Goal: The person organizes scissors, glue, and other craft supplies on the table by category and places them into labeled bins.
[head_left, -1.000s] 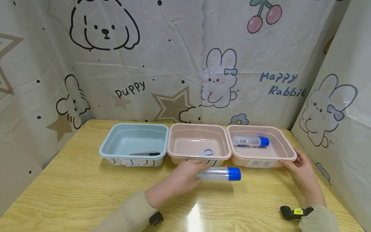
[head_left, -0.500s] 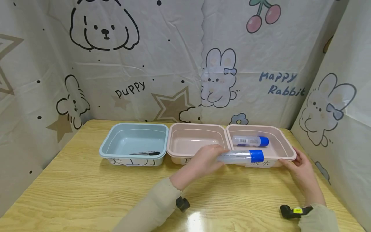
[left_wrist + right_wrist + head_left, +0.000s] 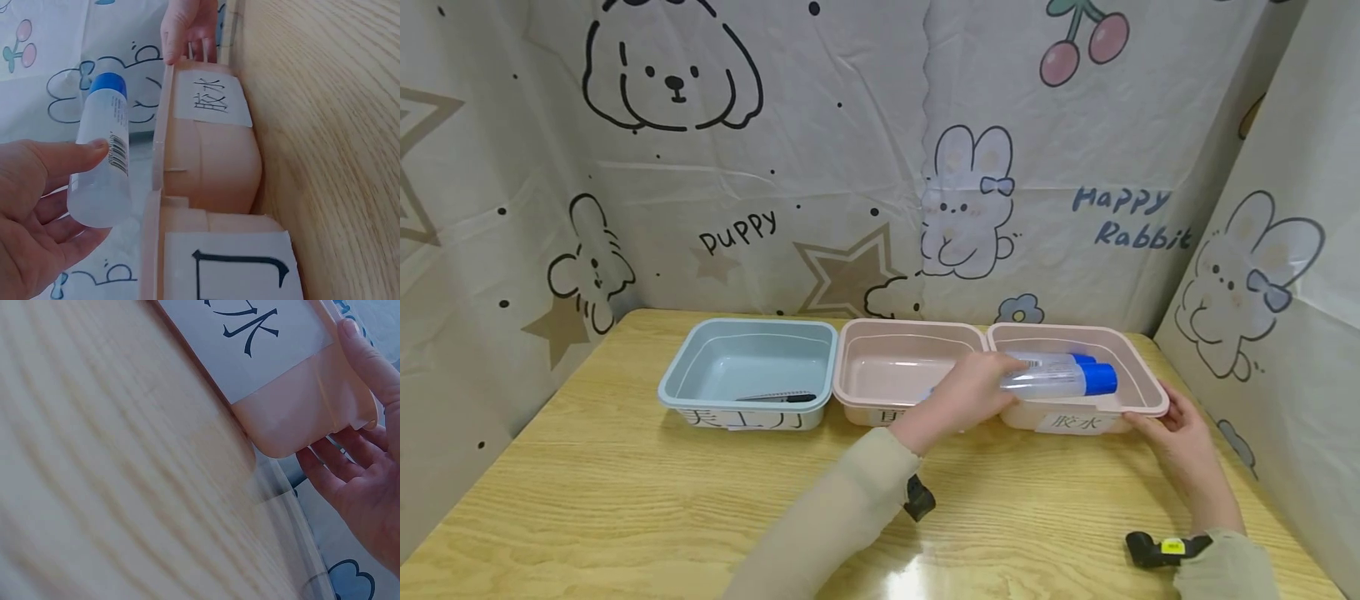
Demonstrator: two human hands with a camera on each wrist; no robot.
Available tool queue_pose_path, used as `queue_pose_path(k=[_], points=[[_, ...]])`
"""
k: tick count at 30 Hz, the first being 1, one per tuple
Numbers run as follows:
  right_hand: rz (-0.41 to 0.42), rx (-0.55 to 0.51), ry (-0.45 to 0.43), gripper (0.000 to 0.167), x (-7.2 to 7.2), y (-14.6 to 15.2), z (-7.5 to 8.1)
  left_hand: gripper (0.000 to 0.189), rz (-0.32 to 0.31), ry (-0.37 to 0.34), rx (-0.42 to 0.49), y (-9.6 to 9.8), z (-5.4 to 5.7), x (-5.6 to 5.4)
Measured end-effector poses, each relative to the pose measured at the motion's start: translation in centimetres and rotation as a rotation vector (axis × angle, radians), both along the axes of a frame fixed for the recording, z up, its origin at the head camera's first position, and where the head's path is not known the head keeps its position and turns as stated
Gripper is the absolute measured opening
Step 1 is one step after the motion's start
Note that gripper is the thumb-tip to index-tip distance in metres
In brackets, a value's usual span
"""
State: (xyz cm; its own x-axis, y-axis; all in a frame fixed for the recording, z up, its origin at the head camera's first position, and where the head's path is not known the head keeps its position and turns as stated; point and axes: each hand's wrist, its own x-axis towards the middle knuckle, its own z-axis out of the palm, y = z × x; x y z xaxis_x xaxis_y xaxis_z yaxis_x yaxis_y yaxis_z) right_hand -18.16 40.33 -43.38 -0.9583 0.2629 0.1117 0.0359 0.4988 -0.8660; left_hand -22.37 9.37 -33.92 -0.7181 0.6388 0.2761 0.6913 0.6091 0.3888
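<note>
My left hand (image 3: 972, 390) grips a clear glue bottle (image 3: 1051, 382) with a blue cap by its base end, thumb on one side and fingers on the other. In the head view the bottle lies level over the front of the right pink bin (image 3: 1022, 412), labelled 胶水. Behind it a second glue bottle (image 3: 1083, 358) in that bin is mostly hidden. My right hand (image 3: 1183, 446) holds the bin's right front corner, thumb (image 3: 359, 344) at the rim and fingers (image 3: 325, 469) against the side.
A middle pink bin (image 3: 880, 403) stands against the right one; my left hand hides most of its label and contents. On the left, a light-blue bin (image 3: 745, 325) contains a utility knife (image 3: 778, 397). The wooden table (image 3: 625, 500) ends at a printed cloth (image 3: 850, 167) behind.
My left hand has carried the glue bottle rightward and away from me, from before the middle bin to over the right bin. My right hand keeps its hold on the bin corner.
</note>
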Motion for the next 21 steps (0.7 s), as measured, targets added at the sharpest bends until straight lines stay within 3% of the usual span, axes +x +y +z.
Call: queue_pose_path(k=[14, 21], points=[[-0.022, 0.041, -0.058, 0.081, 0.2, 0.3, 0.2, 0.043, 0.008, -0.005, -0.053, 3.4, -0.8, -1.6], [-0.002, 0.044, -0.031, 0.081, 0.1, 0.1, 0.2, 0.043, 0.023, -0.014, -0.049, 4.1, -1.1, -1.5]])
